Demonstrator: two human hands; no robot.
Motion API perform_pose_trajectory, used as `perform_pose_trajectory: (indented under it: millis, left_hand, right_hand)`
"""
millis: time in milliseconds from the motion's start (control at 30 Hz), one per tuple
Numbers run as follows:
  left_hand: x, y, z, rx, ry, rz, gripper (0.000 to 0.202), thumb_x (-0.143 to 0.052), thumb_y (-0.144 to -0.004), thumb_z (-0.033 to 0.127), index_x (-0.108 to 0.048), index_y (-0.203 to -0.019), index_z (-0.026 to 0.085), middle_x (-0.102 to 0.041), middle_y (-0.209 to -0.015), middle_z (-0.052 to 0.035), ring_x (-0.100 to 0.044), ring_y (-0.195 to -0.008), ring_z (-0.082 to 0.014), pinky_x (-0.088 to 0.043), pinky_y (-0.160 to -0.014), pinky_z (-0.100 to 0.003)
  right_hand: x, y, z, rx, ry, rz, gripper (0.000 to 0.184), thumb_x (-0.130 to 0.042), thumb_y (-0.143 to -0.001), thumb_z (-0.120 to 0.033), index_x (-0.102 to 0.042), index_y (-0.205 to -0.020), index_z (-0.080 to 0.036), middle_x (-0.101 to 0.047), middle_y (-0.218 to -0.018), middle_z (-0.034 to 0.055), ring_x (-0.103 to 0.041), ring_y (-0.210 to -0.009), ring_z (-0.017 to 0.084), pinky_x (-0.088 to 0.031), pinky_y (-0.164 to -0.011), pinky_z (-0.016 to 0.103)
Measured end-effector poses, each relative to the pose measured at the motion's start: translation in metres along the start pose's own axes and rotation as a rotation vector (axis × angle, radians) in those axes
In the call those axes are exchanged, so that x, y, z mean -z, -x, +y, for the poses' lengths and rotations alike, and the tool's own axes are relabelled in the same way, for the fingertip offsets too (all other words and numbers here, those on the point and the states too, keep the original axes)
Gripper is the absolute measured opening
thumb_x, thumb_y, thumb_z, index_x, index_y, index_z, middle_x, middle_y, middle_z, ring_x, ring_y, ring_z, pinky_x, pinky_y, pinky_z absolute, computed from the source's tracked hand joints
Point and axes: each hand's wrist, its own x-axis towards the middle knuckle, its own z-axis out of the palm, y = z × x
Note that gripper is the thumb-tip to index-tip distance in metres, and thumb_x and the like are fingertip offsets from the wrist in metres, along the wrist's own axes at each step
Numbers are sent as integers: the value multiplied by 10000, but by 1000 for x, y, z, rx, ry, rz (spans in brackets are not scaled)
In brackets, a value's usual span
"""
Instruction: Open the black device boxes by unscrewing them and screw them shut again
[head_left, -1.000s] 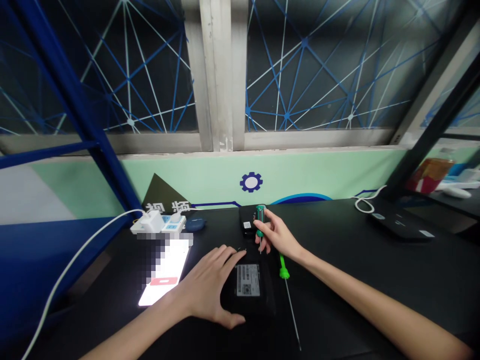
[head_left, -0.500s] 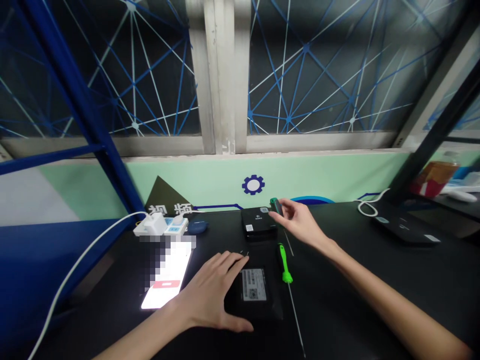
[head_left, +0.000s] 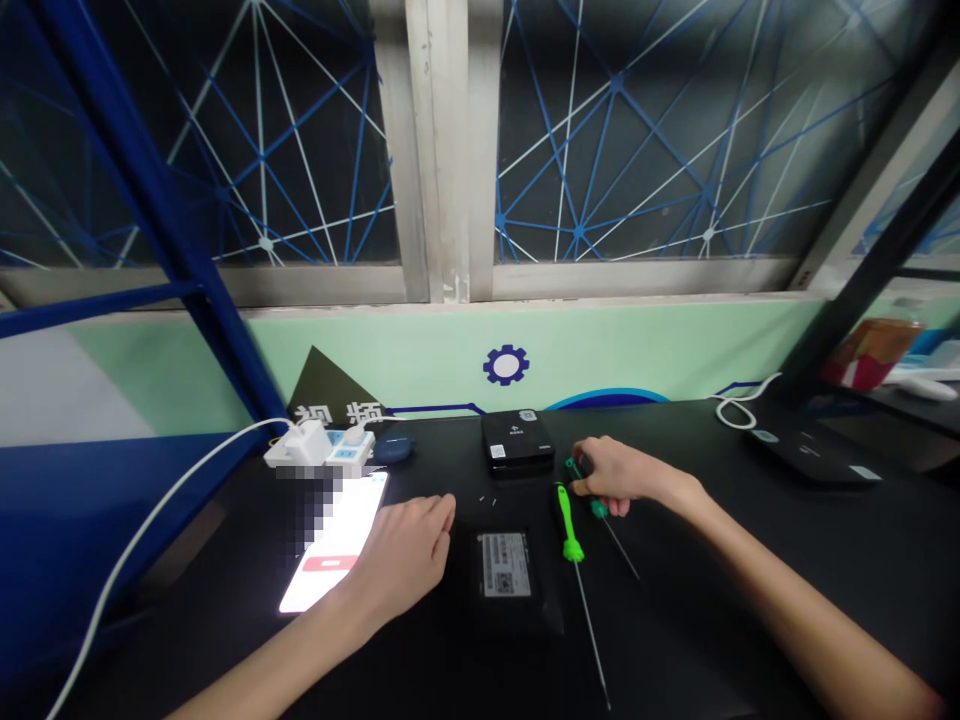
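A flat black box with a white label (head_left: pixel 508 585) lies on the black table (head_left: pixel 735 560) in front of me. My left hand (head_left: pixel 405 555) rests just left of it, knuckles up and fingers loosely curled, holding nothing that I can see. My right hand (head_left: pixel 619 472) is low on the table to the right, fingers closed around a dark green screwdriver (head_left: pixel 600 508) whose shaft lies almost flat and points toward me. A bright green screwdriver (head_left: pixel 571 545) lies between the box and that hand. Two tiny screws (head_left: pixel 487 500) sit just beyond the box.
A second small black box (head_left: pixel 516 442) stands farther back. A lit phone (head_left: pixel 337 545) lies at the left, behind it a white power strip (head_left: pixel 319 447) with a white cable and a dark blue case (head_left: pixel 394 449). A black device (head_left: pixel 806 450) with a white cord sits far right.
My right hand carried the dark green screwdriver from upright over the box, back to the right, then down onto the table. My left hand slid off the box to its left.
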Motion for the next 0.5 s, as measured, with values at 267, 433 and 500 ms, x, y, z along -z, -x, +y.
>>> perform_pose_trajectory:
  millis: [267, 433, 500]
  left_hand:
    - [-6, 1, 0, -19, -48, -93, 305, -348, -882, 93, -558, -681, 186, -618, -683, -45, -562, -546, -179, -322, -500, -274]
    - [-7, -1, -1, 3, -45, -121, 274, -375, -875, 82, -568, -705, 178, -636, -725, -44, -582, -582, -167, -316, -503, -268]
    - [-7, -2, -1, 16, -59, -139, 272, -381, -875, 70, -554, -695, 176, -633, -723, -37, -570, -573, -156, -289, -497, -268]
  right_hand:
    - [-2, -1, 2, -44, -65, 6, 170, -755, -633, -216, -592, -678, -195, -624, -403, 26, -603, -305, 234, -486, -262, 296]
    - [-6, -1, -4, -86, 22, -3, 168, -713, -727, -272, -591, -791, -175, -616, -423, 14, -608, -333, 205, -506, -309, 286]
    - [-5, 1, -8, -106, 98, -28, 181, -666, -786, -325, -603, -815, -158, -634, -470, 29, -620, -368, 196, -515, -356, 289]
